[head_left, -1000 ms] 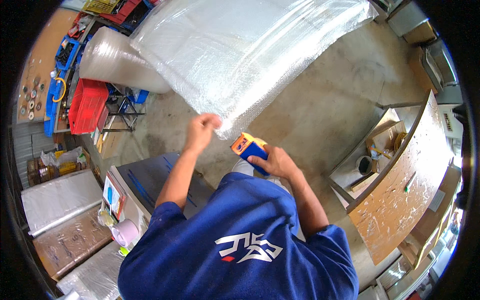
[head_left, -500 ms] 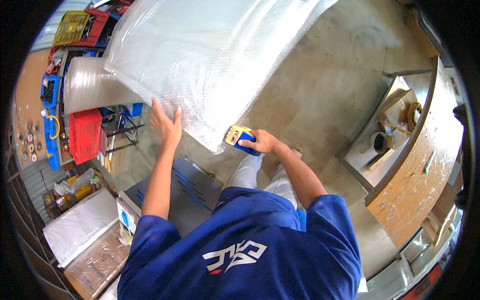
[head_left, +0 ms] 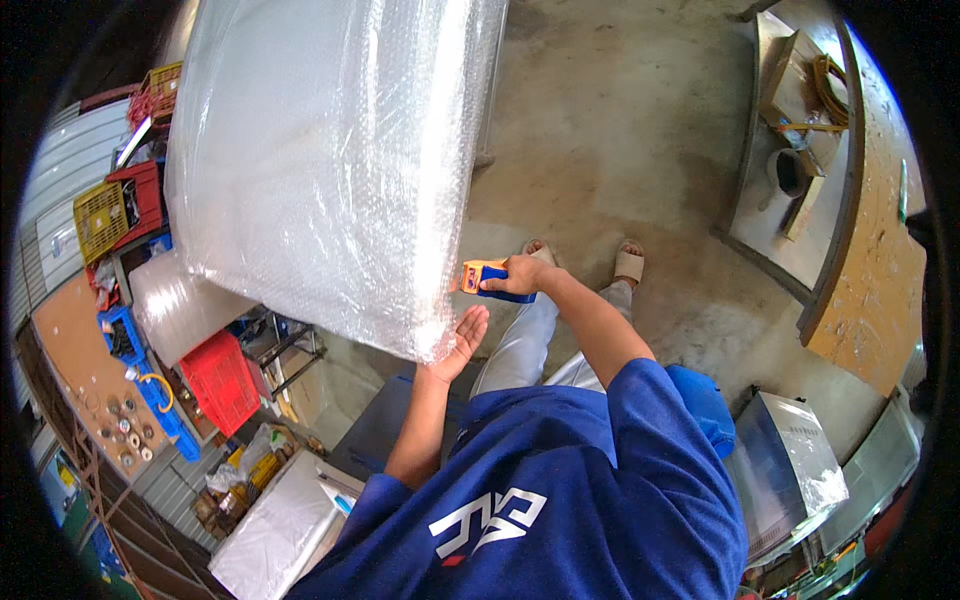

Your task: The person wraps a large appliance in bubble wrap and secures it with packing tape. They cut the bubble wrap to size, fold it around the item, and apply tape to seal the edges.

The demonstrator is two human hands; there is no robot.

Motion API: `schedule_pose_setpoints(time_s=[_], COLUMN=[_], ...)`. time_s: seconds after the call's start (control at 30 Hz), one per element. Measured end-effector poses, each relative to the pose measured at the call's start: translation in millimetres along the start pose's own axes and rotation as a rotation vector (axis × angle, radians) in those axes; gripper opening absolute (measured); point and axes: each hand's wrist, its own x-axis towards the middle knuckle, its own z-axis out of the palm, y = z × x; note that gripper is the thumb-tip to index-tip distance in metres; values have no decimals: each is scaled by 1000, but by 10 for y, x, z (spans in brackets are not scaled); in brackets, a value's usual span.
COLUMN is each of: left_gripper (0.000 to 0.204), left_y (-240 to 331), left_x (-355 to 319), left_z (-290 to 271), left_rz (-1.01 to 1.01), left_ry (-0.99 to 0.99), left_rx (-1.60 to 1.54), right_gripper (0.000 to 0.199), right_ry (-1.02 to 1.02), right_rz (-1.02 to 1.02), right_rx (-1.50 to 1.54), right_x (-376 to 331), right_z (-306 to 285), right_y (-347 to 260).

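Clear bubble wrap (head_left: 320,170) has its near corner over part of the left hand (head_left: 462,345), fingers stretched straight; the right hand (head_left: 522,277) has its fingers curled round a blue-and-orange tool (head_left: 473,279) by the wrap's right edge.

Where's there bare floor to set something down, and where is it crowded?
Bare concrete floor lies between the bubble wrap and the brown-topped bench, ahead of the sandals. Crowded: left side, with red crate, blue bins and clear roll.
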Motion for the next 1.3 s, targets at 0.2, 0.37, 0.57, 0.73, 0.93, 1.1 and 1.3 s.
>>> schedule_pose_setpoints(time_s=[0.2,0.37,0.57,0.73,0.93,1.1,1.3], left_gripper=[61,50,56,65,75,67,46], left_y=[-202,23,177,373,492,1224,1639], left_x=[373,635,860,776,286,-421,-721], left_z=[227,-414,-857,-345,-43,225,1529], left_rz=[285,400,401,360,385,1350,2147], left_ry=[-292,-471,-581,-516,-438,789,895], left_rx=[-206,-388,-462,-324,-25,215,1189], right_gripper=[80,63,68,84,87,59,38], right_ry=[-12,277,221,124,458,1106,1607], right_rz=[102,-374,-89,194,486,406,282], right_rx=[-22,255,207,16,169,703,472], right_x=[230,188,754,349,-1497,-2689,-3836], right_z=[-18,82,590,265,-663,-1292,-2325], right_y=[-277,-788,41,126,-143,170,982])
